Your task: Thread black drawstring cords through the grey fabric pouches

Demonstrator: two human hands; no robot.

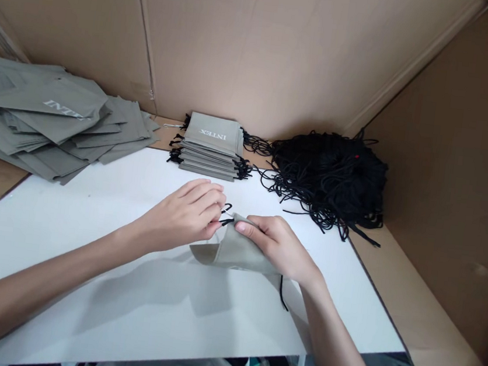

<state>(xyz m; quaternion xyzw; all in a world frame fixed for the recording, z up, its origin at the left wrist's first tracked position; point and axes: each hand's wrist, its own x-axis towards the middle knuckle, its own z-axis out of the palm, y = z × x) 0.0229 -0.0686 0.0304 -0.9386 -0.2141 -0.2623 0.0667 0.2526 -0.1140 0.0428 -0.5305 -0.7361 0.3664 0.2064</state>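
A grey fabric pouch is held above the white board, its open end drooping to the left. My right hand is closed on it, thumb pressed on the near side of its upper corner. At that corner my left hand is closed, pinching a black cord that comes out of the pouch's edge. A thin, light-coloured piece shows by the cord; its kind is too small to tell. Another black cord end hangs below my right hand. The left fingertips are partly hidden.
Behind my hands stands a neat stack of corded grey pouches marked INTEX. Loose grey pouches lie heaped at left. A tangled pile of black cords is at right. Cardboard walls enclose the white board.
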